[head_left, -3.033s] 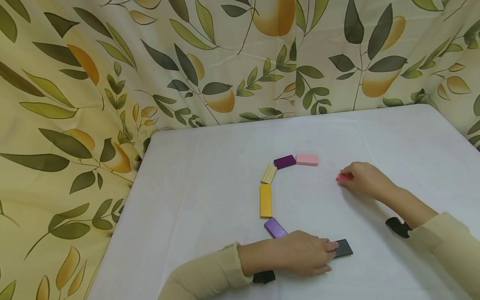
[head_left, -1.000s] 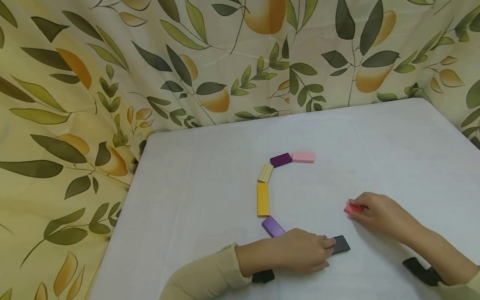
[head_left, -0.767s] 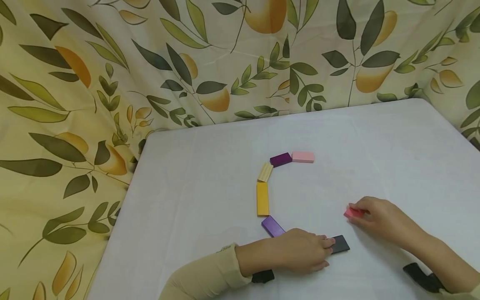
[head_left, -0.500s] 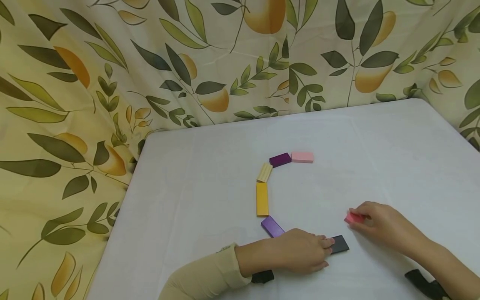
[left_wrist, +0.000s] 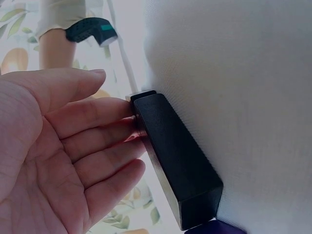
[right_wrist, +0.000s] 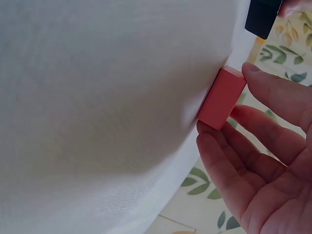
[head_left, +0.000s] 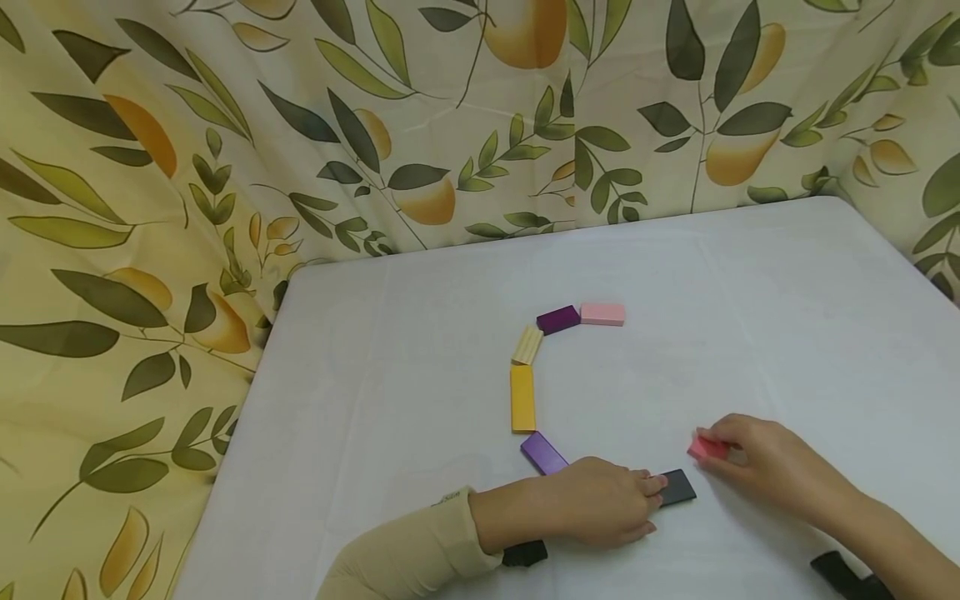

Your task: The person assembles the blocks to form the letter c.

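My right hand (head_left: 772, 458) pinches a coral-pink block (head_left: 707, 449) between thumb and fingertips. The right wrist view shows that block (right_wrist: 222, 97) at the white tabletop, one end against the thumb. My left hand (head_left: 603, 500) lies low over the near end of a curved row, its fingertips on a dark grey block (head_left: 678, 487). In the left wrist view, its nearly straight fingers (left_wrist: 105, 117) touch a long black block (left_wrist: 175, 151), which the hand hides from the head view. The coral-pink block is just beyond the dark grey block, apart from it.
The row curves away through a violet block (head_left: 545, 454), a yellow block (head_left: 522, 399), a cream ridged block (head_left: 528, 345), a dark purple block (head_left: 558, 320) and a pale pink block (head_left: 602, 314). Behind the white table (head_left: 405, 333) hangs a leaf-and-fruit patterned cloth (head_left: 427, 125).
My right hand has carried the coral-pink block toward the table's near side, closer to the dark grey block. The left hand has stayed in place; the view has shifted slightly.
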Demonstrator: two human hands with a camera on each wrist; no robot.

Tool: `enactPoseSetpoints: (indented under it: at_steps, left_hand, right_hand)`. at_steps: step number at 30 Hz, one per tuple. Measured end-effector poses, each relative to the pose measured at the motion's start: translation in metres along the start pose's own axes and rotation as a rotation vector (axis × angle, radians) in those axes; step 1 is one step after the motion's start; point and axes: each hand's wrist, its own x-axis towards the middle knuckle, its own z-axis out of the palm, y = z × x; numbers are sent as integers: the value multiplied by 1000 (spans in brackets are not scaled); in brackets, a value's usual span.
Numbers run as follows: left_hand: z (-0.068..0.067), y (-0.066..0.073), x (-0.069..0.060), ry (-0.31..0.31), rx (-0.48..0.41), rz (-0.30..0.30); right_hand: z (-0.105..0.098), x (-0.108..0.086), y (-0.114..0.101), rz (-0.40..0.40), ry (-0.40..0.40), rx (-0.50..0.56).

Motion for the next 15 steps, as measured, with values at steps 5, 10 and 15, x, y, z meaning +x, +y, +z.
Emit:
enactPoseSetpoints:
  at_steps: [5, 10, 15]
  left_hand:
    - [0, 0, 0, -8, -4, -2]
    - [0, 0, 1, -14, -4, -3]
    - [0, 0, 1, -16, 7, -6]
  right_hand:
    - [2, -3, -1, -33, 1, 4]
    - [5, -5, 0, -111, 56, -1]
    - [6, -6, 0, -165, 79, 11]
